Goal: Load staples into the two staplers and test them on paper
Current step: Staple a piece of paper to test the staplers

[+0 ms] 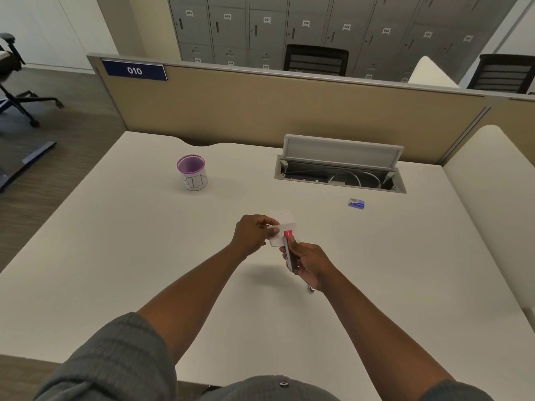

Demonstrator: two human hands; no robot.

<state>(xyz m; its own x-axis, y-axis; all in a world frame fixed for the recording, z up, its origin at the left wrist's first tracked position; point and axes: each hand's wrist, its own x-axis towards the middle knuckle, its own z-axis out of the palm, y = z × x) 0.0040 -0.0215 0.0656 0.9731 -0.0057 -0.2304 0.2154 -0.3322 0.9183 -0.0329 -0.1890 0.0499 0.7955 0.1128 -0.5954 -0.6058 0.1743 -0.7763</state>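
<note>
Over the middle of the desk (pixel 144 256), the right hand (pixel 311 263) grips a stapler (pixel 288 250), nose at 12 o'clock. The left hand (pixel 252 234) pinches paper (pixel 282 227) at its mouth. The paper could slip out if held loosely.

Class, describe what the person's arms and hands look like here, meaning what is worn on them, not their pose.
Both forearms are bare. Grey textured sleeves are pushed up near the elbows. No gloves, rings or watch are visible on the left hand or right hand.
</note>
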